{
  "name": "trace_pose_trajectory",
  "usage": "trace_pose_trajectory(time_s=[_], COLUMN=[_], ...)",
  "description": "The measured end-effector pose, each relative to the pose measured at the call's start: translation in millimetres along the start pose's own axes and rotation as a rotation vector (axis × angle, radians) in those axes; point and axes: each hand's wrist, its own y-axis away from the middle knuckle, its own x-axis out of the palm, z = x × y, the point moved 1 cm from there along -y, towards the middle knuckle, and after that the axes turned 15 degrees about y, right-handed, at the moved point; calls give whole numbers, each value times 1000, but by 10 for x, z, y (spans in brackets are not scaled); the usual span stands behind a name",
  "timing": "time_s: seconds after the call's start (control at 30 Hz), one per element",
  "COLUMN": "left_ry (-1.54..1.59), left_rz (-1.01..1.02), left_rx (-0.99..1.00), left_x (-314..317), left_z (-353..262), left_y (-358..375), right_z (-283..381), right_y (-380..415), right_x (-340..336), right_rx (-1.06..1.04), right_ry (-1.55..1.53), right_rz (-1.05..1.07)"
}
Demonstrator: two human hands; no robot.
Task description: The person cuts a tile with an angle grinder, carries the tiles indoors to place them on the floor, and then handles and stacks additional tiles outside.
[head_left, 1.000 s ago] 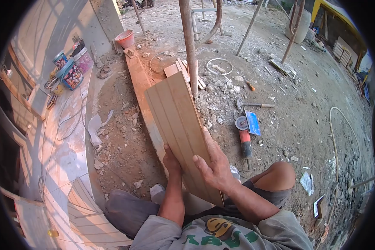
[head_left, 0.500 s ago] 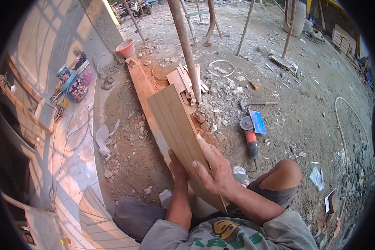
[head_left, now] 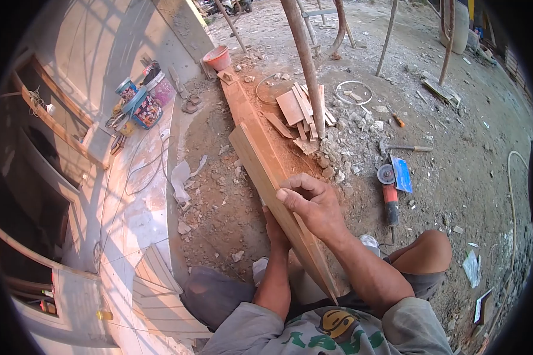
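Observation:
A long wood-grain plank [head_left: 259,167] stands tilted on its edge above my lap, slanting from upper left to lower right. My left hand [head_left: 276,229] grips it from the left and below, its fingers partly hidden behind the plank. At the plank's right side, my right hand [head_left: 318,208] has its thumb and curled fingers closed at the upper edge, near the middle of its length. To the right on the ground lies an angle grinder [head_left: 389,198], with a blue flat piece [head_left: 401,173] against its disc.
A hammer [head_left: 405,148] and a screwdriver [head_left: 399,122] lie on the rubble. Cut pieces [head_left: 290,107] are heaped by an upright pole [head_left: 307,65]. A red bucket [head_left: 218,58] stands ahead; decorated buckets [head_left: 146,109] sit left. More planks [head_left: 160,296] lie at lower left.
The plank has turned from showing its broad grooved face to standing more on edge. My right hand has shifted its grip to the edge. The view has swung left.

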Motion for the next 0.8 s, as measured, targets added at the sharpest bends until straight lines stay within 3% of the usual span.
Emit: trace_pose_trajectory(time_s=[0.17, 0.23, 0.27, 0.33, 0.37, 0.43, 0.8], left_ry=[99, 269, 266, 417, 415, 498, 274], left_rz=[43, 0, -5, 304, 302, 183, -79], left_rx=[21, -158, -152, -60, -55, -61, 7], left_x=[88, -22, -52, 84, 139, 250, -24], left_z=[-197, -167, -146, -238, -271, -355, -333], left_y=[72, 54, 30, 21, 50, 106, 105], right_z=[-72, -22, 5, 86, 103, 140, 97], right_y=[-55, -39, -31, -9, -13, -21, -22], right_x=[184, 228, 251, 284, 299, 325, 402], right_rx=[13, -79, -80, -325, -328, -436, -400], right_ry=[-124, 29, 24, 341, 338, 450, 385], right_rz=[76, 9, 15, -135, -130, -153, -52])
